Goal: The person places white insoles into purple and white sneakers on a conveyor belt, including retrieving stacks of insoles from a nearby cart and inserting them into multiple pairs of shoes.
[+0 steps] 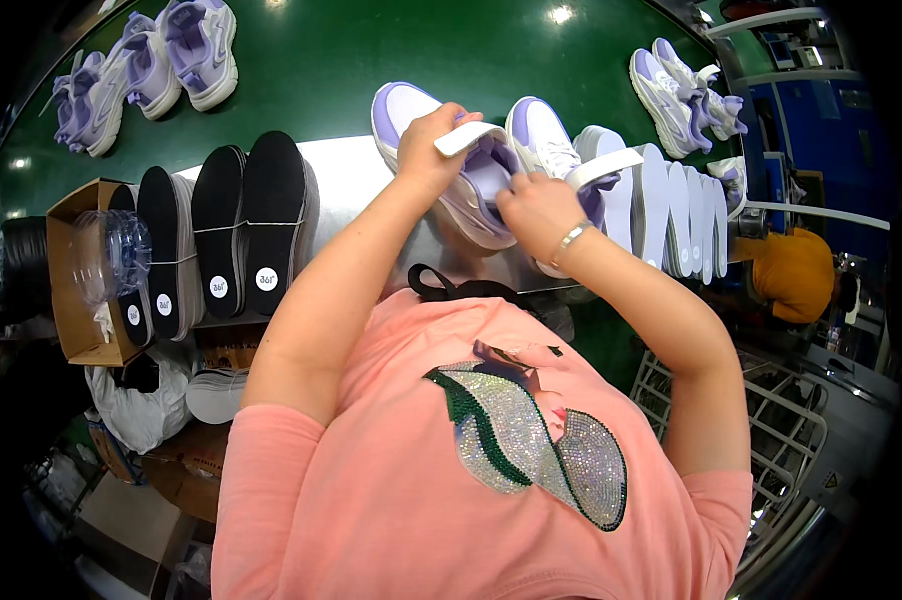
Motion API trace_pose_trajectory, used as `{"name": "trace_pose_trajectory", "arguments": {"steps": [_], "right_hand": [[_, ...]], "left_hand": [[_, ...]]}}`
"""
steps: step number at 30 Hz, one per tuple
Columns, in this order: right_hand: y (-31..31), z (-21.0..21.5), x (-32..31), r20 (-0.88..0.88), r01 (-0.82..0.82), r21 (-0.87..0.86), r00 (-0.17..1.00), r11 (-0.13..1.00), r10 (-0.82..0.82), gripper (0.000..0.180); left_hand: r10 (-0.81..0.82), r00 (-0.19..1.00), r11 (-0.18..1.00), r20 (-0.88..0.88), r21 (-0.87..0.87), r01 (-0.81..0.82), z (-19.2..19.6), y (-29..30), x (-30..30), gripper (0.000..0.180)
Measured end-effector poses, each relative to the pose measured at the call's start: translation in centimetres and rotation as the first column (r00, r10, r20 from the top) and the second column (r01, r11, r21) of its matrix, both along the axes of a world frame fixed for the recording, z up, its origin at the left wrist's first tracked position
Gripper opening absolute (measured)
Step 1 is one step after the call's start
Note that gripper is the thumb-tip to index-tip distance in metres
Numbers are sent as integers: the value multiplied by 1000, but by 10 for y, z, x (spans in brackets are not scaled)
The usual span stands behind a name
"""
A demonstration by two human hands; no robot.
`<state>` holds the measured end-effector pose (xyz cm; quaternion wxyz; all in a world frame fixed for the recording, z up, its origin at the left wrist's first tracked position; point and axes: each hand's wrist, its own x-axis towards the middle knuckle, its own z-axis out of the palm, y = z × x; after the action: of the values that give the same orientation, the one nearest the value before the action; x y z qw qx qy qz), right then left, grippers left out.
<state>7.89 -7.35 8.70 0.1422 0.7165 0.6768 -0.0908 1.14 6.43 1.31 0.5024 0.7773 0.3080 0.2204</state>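
A white and lilac sneaker lies on the metal shelf in front of me. My left hand grips a white insole and holds it at the shoe's opening. My right hand, with a bracelet on the wrist, presses into the same opening. A second matching sneaker lies just to the right, and another white insole sticks out past my right hand.
Bundles of black insoles stand at the left beside a cardboard box. White insoles stand in a row at the right. Sneaker pairs lie on the green belt at far left and far right. A person in orange is at the right.
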Motion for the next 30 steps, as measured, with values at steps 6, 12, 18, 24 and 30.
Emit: {"name": "trace_pose_trajectory", "arguments": {"steps": [6,12,18,24,30], "right_hand": [[23,-39,4,-84,98,-99,991,990,-106,12],[50,-60,16,-151,111,-462,968,880,-202,19],[58,-40,2,-41,219,-497,961,840,-275,19],[52,-37,10,-17,5,-573,1000,820,-19,18],[39,4,9,-195,-3,-648,967,762,-162,31]], "left_hand": [[-6,1000,999,21,-39,7,-5,-2,0,30],[9,999,999,52,-47,-6,-12,-4,3,30],[4,1000,1000,9,-13,-4,-6,-1,0,28],[6,999,994,32,-112,-2,-4,-2,2,29],[27,999,994,36,-111,-23,-9,-2,1,28]]}}
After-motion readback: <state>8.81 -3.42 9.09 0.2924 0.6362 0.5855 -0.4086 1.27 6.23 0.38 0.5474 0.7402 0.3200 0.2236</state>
